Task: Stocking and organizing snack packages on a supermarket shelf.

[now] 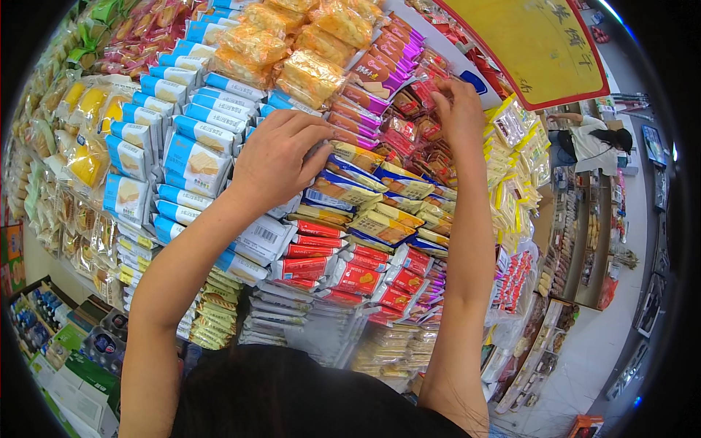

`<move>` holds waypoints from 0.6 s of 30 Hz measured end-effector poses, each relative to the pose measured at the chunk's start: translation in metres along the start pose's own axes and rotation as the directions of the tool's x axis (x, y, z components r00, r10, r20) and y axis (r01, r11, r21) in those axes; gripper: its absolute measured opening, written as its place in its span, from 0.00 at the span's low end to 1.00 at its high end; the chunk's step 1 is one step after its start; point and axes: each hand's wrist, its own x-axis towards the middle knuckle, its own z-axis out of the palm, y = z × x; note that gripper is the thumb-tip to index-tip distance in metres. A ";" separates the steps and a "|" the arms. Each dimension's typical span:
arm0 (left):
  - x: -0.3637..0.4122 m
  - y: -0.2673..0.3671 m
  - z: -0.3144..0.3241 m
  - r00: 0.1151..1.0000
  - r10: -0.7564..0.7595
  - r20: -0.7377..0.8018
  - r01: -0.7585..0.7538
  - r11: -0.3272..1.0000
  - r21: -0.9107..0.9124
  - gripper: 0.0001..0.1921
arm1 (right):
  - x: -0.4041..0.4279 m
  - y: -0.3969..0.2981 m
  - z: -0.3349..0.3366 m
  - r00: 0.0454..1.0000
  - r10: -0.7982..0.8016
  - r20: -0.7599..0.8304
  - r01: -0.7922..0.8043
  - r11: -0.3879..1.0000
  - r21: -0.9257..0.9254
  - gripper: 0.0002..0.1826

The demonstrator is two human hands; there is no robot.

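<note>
My left hand [285, 156] is bent over the middle of a snack display, its fingertips at the edge of the brown-and-purple biscuit packs [350, 117]. Below its thumb lie blue-and-yellow biscuit packs [342, 189]. White-and-blue cracker packs [197, 164] stand in rows on its left. Farther right, my right hand [460, 109] reaches into a heap of small red-wrapped biscuit packs [402, 131]. Its thumb and fingers touch the red wrappers, and whether one is pinched between them is unclear. The left fingertips are partly hidden, so a grip there cannot be made out.
Orange-tinted clear packs [312, 76] are heaped at the back. Red biscuit packs [356, 276] lie nearer me, yellow-edged packs [509, 180] to the right. A red-framed yellow sign [542, 49] overhangs the back right. A person [594, 142] stands by shelves beyond the aisle.
</note>
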 end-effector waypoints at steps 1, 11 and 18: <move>0.001 0.000 0.000 1.000 -0.001 -0.001 0.001 1.000 0.000 0.08 | 0.000 0.002 0.001 1.000 -0.001 0.000 0.001 1.000 0.000 0.12; 0.002 0.000 0.000 1.000 0.017 0.000 -0.017 1.000 -0.014 0.08 | -0.007 0.008 0.005 0.985 -0.117 -0.124 0.125 0.990 0.064 0.15; 0.002 0.000 0.000 1.000 0.010 0.002 -0.010 1.000 -0.008 0.08 | -0.016 0.007 0.010 0.998 -0.057 -0.016 0.057 0.997 0.041 0.19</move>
